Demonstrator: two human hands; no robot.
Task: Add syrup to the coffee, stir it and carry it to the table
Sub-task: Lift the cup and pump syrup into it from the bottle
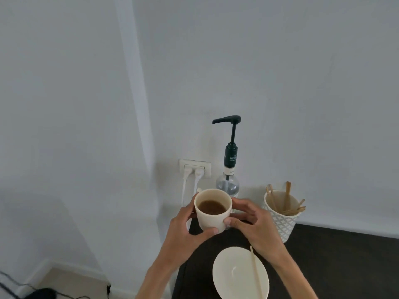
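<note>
Both hands are wrapped around a cream cup [212, 210] of coffee [212, 207], lifted clear of the dark counter [336, 255] and held just in front of the syrup bottle [228, 182]. The left hand [183, 225] cups the near and left wall, thumb pressed low on the front; the right hand [252, 221] closes on the right wall with its fingers curled round. Neither grip is loose — both are shut on the cup's sides.

The cup looks like smooth glazed ceramic, thick-walled and slightly tapered, so it is probably fairly heavy for its size, stiff, breakable and a little slick. The coffee sits well below the rim, which leaves room for syrup, but the liquid will slosh if the cup tilts. Holding it by the side walls as now, below the rim, seems the steadiest way to take it.

The bottle is clear, rounded glass with a dark green collar and a tall dark pump [228, 120] whose spout points left, above and beyond the cup. A matte cream saucer [237, 275] lies near on the counter with a thin pale wooden stirrer [255, 272] across it — light and easily snapped. To the right, a white lattice-patterned pot [282, 221] holds more wooden stirrers.
</note>
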